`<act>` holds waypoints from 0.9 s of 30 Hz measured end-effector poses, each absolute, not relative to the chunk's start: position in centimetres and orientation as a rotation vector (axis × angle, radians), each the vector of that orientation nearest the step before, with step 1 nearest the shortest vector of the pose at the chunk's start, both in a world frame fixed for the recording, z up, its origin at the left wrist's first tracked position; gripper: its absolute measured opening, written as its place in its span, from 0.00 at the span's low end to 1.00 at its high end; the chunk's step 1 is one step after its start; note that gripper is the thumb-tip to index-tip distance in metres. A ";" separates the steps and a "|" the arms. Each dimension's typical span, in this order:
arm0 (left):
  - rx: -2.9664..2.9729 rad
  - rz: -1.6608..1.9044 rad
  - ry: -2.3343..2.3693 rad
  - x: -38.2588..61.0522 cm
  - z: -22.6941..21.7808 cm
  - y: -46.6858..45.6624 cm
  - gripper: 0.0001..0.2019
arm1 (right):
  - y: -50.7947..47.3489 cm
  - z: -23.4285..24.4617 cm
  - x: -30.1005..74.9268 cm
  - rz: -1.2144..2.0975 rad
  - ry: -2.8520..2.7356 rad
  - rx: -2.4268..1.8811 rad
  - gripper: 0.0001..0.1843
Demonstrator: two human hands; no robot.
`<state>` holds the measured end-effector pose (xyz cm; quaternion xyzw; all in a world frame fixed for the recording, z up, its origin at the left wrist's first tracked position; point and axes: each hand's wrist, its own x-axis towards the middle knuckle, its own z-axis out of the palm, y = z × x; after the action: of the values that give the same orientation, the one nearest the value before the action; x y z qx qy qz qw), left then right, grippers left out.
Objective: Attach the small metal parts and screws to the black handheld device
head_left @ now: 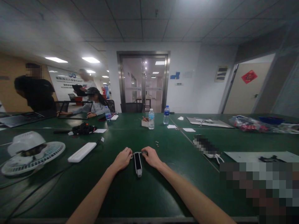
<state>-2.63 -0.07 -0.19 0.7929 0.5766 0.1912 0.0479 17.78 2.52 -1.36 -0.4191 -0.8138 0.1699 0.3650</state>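
Observation:
A slim black device with a white rim (137, 162) lies on the green table in front of me, its pale narrow end towards me. At its far left corner, the fingers of my left hand (123, 158) are closed on a small part that they mostly cover. Opposite, my right hand (151, 156) pinches a small dark part (144, 152) beside the device's far right corner. Whether these parts are fixed to the device I cannot tell. Beyond my right hand lie several tiny rings (157, 143).
A white power strip (82, 152) and a fan's parts (35, 155) lie left, with a cable. Water bottles (151, 119) and a small box (145, 123) stand ahead. To the right are a pale panel (247, 157) and bagged items (249, 123). People (35, 90) are at the far left.

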 end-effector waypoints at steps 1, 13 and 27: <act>2.421 0.591 1.767 -2.6 -0.3 -0.1 0.10 | 2.5 -1.4 17.8 0.423 -2.085 -1.081 0.11; 2.428 0.652 1.727 -2.7 -0.7 -0.4 0.09 | 3.0 -1.4 17.7 0.411 -2.128 -1.122 0.10; 2.317 0.621 1.684 -2.6 0.5 -0.3 0.07 | 2.9 -0.3 18.2 0.223 -2.227 -1.103 0.13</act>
<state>-2.56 -0.27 0.46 0.7861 0.5714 0.2108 0.1053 18.21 2.93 -0.25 -0.4193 -0.8463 0.0849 0.3175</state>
